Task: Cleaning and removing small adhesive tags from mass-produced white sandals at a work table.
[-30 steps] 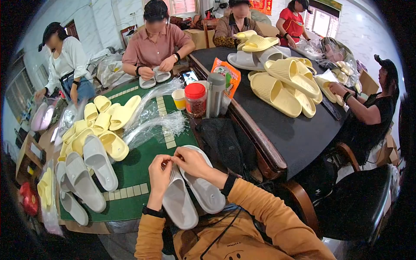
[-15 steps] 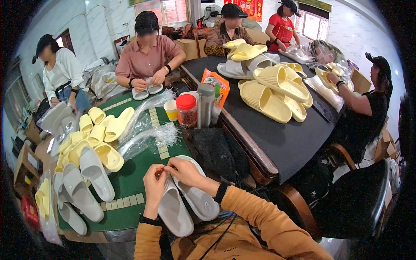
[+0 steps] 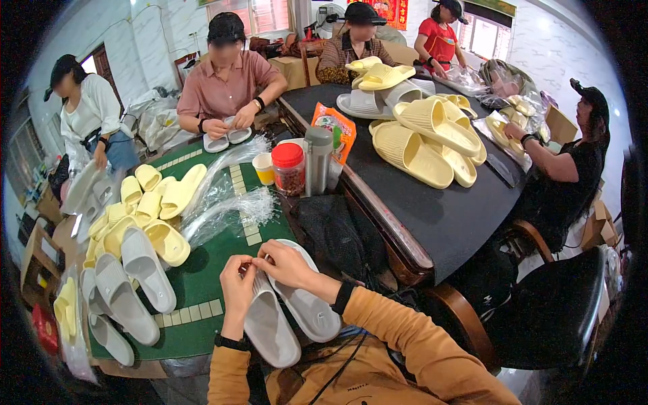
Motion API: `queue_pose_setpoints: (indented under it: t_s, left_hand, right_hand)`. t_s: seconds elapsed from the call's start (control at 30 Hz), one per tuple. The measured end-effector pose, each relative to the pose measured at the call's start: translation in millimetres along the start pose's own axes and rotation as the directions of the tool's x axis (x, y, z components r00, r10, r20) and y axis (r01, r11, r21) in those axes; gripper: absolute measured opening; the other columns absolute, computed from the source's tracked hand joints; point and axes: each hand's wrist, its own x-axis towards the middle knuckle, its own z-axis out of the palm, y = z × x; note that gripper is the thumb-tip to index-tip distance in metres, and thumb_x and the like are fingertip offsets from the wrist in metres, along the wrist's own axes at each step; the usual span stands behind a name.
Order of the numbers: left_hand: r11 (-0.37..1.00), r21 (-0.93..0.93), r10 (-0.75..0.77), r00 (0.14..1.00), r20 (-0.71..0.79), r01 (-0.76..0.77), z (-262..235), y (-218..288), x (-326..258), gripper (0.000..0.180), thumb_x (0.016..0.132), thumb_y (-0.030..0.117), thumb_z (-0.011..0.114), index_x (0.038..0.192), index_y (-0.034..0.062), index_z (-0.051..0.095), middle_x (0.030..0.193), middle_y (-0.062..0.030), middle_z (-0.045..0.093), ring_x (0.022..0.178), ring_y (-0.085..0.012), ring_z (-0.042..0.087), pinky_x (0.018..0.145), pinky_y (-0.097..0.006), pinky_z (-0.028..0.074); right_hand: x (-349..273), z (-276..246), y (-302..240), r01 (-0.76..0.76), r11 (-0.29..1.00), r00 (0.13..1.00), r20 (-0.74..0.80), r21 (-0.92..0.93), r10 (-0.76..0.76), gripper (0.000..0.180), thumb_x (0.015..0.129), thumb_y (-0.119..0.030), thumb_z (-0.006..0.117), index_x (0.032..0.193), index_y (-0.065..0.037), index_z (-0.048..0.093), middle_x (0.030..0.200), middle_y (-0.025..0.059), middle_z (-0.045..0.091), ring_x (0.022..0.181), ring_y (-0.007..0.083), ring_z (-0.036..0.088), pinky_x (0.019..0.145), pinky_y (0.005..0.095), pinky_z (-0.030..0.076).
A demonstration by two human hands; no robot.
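A pair of grey slide sandals (image 3: 273, 331) lies side by side in front of me, at the near edge of the green table. Over the straps, my left hand (image 3: 237, 287) and my right hand (image 3: 289, 264) meet with fingertips pinched together. Whatever is between the fingers is too small to make out. Beyond my hands, a bundle of thin clear plastic strands (image 3: 253, 206) rests on the table. To the left, several loose grey slides (image 3: 126, 297) lie beside a heap of yellow slides (image 3: 165, 243).
A red-lidded jar (image 3: 289, 172), a grey flask (image 3: 317, 162) and a paper cup (image 3: 264, 170) stand ahead. Yellow and grey slides are piled on the black table (image 3: 466, 226) at right. Several people work around the tables. A black chair (image 3: 540, 310) is at my right.
My hands stay pinched together over the grey slides with hardly any movement. At far left, the person in white has shifted slightly, and the slides they handle have moved.
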Motion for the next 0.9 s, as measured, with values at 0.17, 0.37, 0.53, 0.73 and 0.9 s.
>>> queue_pose_setpoints:
  t_s: [0.17, 0.37, 0.53, 0.73, 0.9]
  left_hand:
    - [1.000, -0.001, -0.013, 1.000, -0.008, 0.013, -0.9, 2.6, -0.5, 0.009, 0.082, -0.003, 0.062, 0.091, -0.0018, 0.063, 0.084, -0.0066, 0.064, 0.072, -0.0133, 0.059, 0.066, -0.027, 0.047]
    - [0.999, 0.006, 0.054, 0.998, -0.011, -0.054, 0.6, 1.2, -1.3, 0.008, 0.084, -0.003, 0.062, 0.092, -0.0028, 0.062, 0.083, -0.0083, 0.062, 0.067, -0.0145, 0.057, 0.062, -0.028, 0.046]
    - [1.000, -0.003, 0.016, 1.000, 0.015, -0.016, -0.1, -2.3, 0.2, 0.009, 0.083, -0.003, 0.062, 0.092, -0.0023, 0.062, 0.083, -0.0081, 0.063, 0.067, -0.0141, 0.057, 0.062, -0.027, 0.046]
    - [1.000, -0.011, 0.010, 1.000, 0.019, -0.010, 1.2, -4.6, -0.4, 0.008, 0.083, -0.003, 0.063, 0.091, -0.0020, 0.063, 0.083, -0.0069, 0.063, 0.069, -0.0132, 0.057, 0.063, -0.026, 0.046]
    - [1.000, -0.023, 0.001, 1.000, 0.005, -0.001, 2.0, -4.1, -1.0, 0.008, 0.084, -0.002, 0.063, 0.092, -0.0020, 0.063, 0.083, -0.0065, 0.064, 0.069, -0.0127, 0.058, 0.063, -0.026, 0.046]
  right_hand:
    - [-0.3, 0.0, -0.7, -0.020, 1.000, 1.000, 0.022, -0.014, 0.021, 0.026, 0.090, -0.027, 0.062, 0.088, -0.001, 0.060, 0.089, 0.0150, 0.060, 0.082, 0.0341, 0.061, 0.070, 0.0413, 0.048]
    - [-1.7, 2.2, 2.7, -0.003, 1.000, 1.000, -0.006, -0.012, 0.003, 0.025, 0.090, -0.028, 0.062, 0.087, -0.004, 0.060, 0.090, 0.0134, 0.060, 0.081, 0.0346, 0.062, 0.069, 0.0438, 0.049]
    - [-0.4, 2.0, 1.5, -0.050, 0.998, 0.998, 0.023, -0.028, 0.051, 0.022, 0.089, -0.026, 0.062, 0.091, -0.004, 0.059, 0.089, 0.0141, 0.061, 0.082, 0.0352, 0.062, 0.069, 0.0450, 0.049]
    - [-1.8, 1.6, 1.9, -0.040, 0.999, 0.999, 0.028, -0.027, 0.040, 0.021, 0.090, -0.025, 0.061, 0.091, -0.004, 0.058, 0.089, 0.0138, 0.061, 0.082, 0.0352, 0.062, 0.069, 0.0454, 0.048]
    - [-1.6, 3.6, 5.0, -0.016, 0.999, 1.000, 0.022, -0.038, 0.017, 0.021, 0.091, -0.025, 0.060, 0.090, -0.004, 0.058, 0.090, 0.0139, 0.062, 0.082, 0.0351, 0.062, 0.069, 0.0454, 0.048]
